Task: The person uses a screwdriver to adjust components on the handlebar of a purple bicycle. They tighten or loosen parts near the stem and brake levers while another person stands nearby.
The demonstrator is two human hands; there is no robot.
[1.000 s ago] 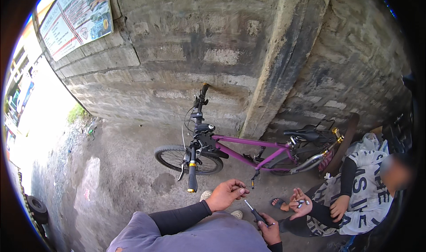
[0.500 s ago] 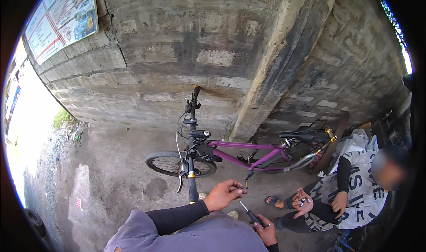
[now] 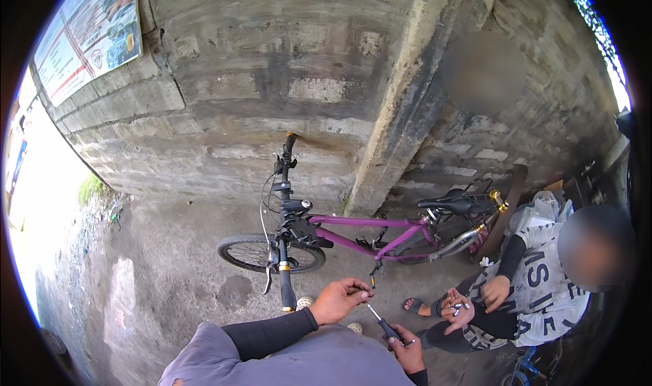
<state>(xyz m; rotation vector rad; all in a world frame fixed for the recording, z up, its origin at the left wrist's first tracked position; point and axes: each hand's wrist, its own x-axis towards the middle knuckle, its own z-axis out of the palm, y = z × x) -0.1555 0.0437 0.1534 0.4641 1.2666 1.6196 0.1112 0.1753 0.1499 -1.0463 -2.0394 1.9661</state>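
Observation:
My right hand is closed round the dark handle of a screwdriver, whose bright shaft points up and left. A small shiny tip also shows by its fingers; I cannot tell what it belongs to. Just off the shaft's end, my left hand pinches thumb and fingers together. Whatever it holds there is too small to make out. Beyond both hands stands a purple bicycle, its handlebar turned across my front. At the right, another person's open palm holds several small metal and black pieces.
A person in a white printed shirt sits low at the right. Behind the bicycle rises a block wall with a slanting concrete pillar. A printed sign hangs at the upper left. Part of a blue bicycle shows at lower right.
My left hand and the screwdriver's tip have come slightly closer together. The other person's free hand has moved up and left, away from the open palm's wrist. The whole view has shifted a little.

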